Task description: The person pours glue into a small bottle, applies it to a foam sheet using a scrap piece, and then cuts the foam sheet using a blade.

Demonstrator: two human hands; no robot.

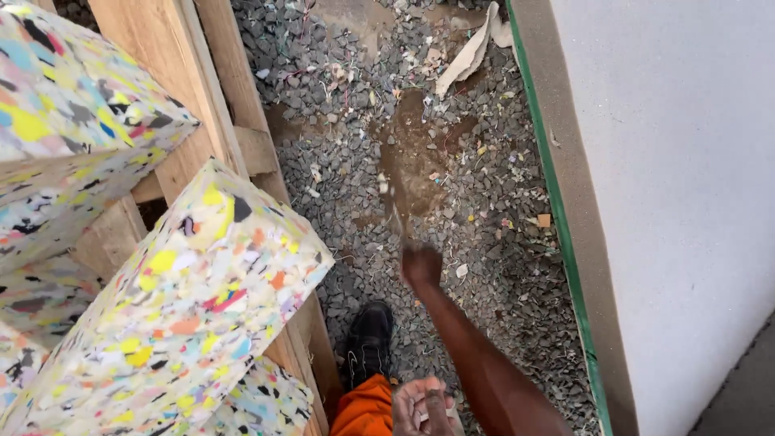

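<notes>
Two multicolour foam blocks (186,315) left; right hand (421,265) over gravel (484,161).

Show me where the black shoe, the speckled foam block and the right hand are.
black shoe (370,337), head view, on the top of the shoe near the laces.
speckled foam block (194,307), head view, middle of its broad top face.
right hand (421,265), head view, back of the closed fist.

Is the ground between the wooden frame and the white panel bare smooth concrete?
No: the ground there is loose grey gravel with a brown dirt patch and scattered scraps.
</notes>
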